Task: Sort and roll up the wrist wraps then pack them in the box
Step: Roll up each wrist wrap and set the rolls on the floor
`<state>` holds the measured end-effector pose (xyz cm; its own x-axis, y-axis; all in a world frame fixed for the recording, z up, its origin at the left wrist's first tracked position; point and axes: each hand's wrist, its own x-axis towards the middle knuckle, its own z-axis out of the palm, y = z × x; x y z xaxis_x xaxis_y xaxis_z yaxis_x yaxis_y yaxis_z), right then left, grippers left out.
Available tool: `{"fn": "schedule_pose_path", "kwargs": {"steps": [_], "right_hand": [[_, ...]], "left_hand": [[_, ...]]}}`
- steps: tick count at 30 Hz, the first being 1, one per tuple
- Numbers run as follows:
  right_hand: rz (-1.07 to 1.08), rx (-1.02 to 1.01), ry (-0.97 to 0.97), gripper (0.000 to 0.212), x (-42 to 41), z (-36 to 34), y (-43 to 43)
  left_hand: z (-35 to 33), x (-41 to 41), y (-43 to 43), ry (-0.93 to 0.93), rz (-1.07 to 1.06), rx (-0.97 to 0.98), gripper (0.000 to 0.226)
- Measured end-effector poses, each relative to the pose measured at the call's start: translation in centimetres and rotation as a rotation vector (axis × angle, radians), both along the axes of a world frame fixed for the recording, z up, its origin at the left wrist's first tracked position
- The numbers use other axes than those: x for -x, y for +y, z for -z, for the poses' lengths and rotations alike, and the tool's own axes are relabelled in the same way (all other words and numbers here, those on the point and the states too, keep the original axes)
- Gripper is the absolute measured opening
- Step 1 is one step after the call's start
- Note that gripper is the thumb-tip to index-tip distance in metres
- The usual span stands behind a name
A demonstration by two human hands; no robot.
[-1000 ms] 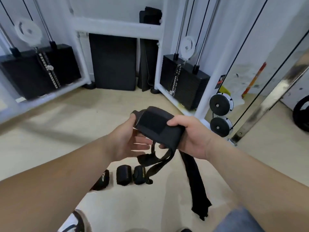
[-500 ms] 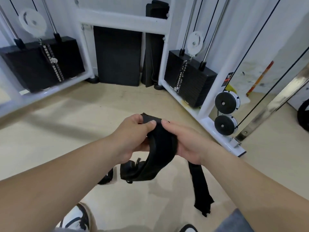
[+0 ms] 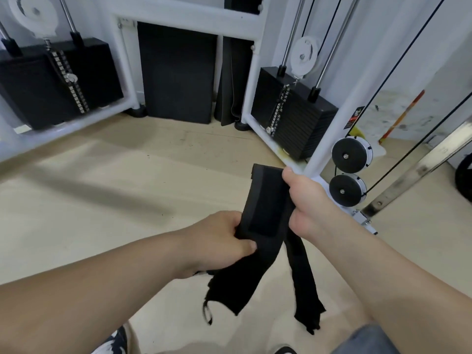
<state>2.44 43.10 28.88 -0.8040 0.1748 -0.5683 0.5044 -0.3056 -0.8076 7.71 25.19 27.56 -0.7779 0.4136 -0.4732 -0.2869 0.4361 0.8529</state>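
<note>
The black wrist wrap (image 3: 265, 213) is held in the air above the pale floor (image 3: 127, 200), pulled fairly flat between both hands, its padded patch facing up. The left hand (image 3: 217, 241) grips the near end, thumb pressed on the front and the other fingers curled underneath, mostly hidden. The right hand (image 3: 309, 205) pinches the far end, thumb on the top edge, with the rest of its fingers behind the fabric and out of sight.

Two loose tails hang below, one ending in a thin loop (image 3: 207, 312). I cannot tell whether they belong to one wrap or two.

This looks like the straightening step, just before rolling. The next move likely calls for starting a tight roll from one end, keeping the edges in line and the tails clear.

No box shows. A weight stack (image 3: 293, 118) and pulleys (image 3: 351, 154) stand beyond.
</note>
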Motion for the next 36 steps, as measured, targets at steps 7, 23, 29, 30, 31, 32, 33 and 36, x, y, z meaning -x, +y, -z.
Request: {"fn": "schedule_pose_path", "kwargs": {"steps": [7,23,29,30,31,32,33,36], "right_hand": [[-0.55,0.012,0.1,0.049,-2.1,0.4,-1.0],[-0.501,-0.299,0.219,0.025,-2.0,0.9,-0.4],[-0.301,-0.107,0.11,0.02,-1.7,-0.2,0.7],[-0.299,-0.087,0.09,0.02,-1.7,-0.3,1.0],[-0.302,-0.067,0.066,0.02,-1.8,-0.4,1.2],[-0.308,-0.05,0.035,0.022,-1.8,-0.6,1.4],[-0.305,-0.018,-0.003,0.025,-1.8,-0.9,1.6],[-0.272,-0.026,-0.023,0.04,-1.9,-1.3,2.4]], "left_hand": [[-0.7,1.8,-0.1,0.085,-0.333,-0.176,0.025],[-3.2,3.3,-1.9,0.09,-0.384,0.01,0.032],[-1.6,2.7,-1.5,0.79,-0.016,0.288,0.042],[-1.5,2.6,-1.1,0.848,0.054,0.247,0.047],[-1.3,2.5,-0.7,0.893,0.117,0.218,0.05],[-1.2,2.5,-0.4,0.929,0.157,0.21,0.05],[-1.1,2.6,-0.2,0.952,0.159,0.21,0.047],[-1.5,2.8,0.2,0.845,-0.01,0.112,0.038]]}}
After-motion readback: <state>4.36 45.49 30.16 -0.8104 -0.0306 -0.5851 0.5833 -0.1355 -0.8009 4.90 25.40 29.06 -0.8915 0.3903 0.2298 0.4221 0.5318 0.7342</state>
